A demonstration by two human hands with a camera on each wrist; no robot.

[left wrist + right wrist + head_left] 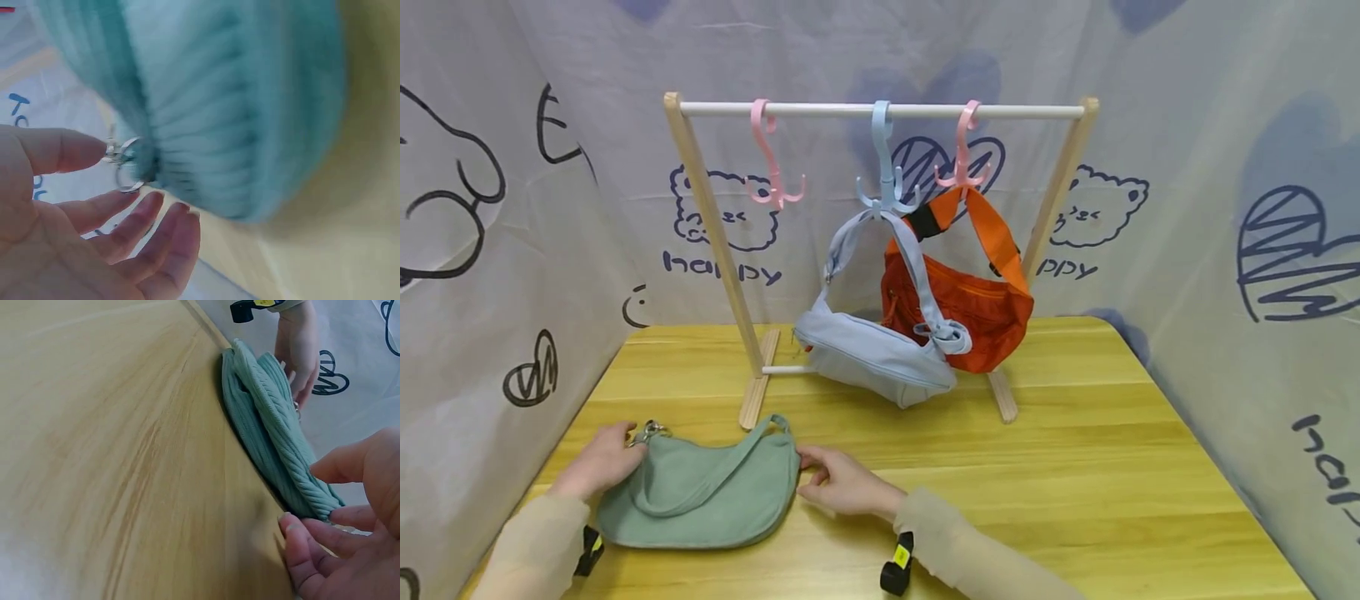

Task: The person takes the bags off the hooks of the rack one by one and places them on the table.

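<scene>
A sage-green shoulder bag lies flat at the front left of the table, its strap looped across its face. My left hand is at the bag's left upper corner. In the left wrist view, its thumb tip meets the metal ring there, while the loosely bent fingers spread below the ring. At the bag's other end is my right hand. The right wrist view shows its thumb and fingertips right at the ribbed edge of the green bag, with a gap between thumb and fingers.
Behind the bag stands a rack with a white rail and wooden posts. A pale blue bag hangs from a blue hook, and an orange-red bag from a pink hook. Another pink hook hangs at left.
</scene>
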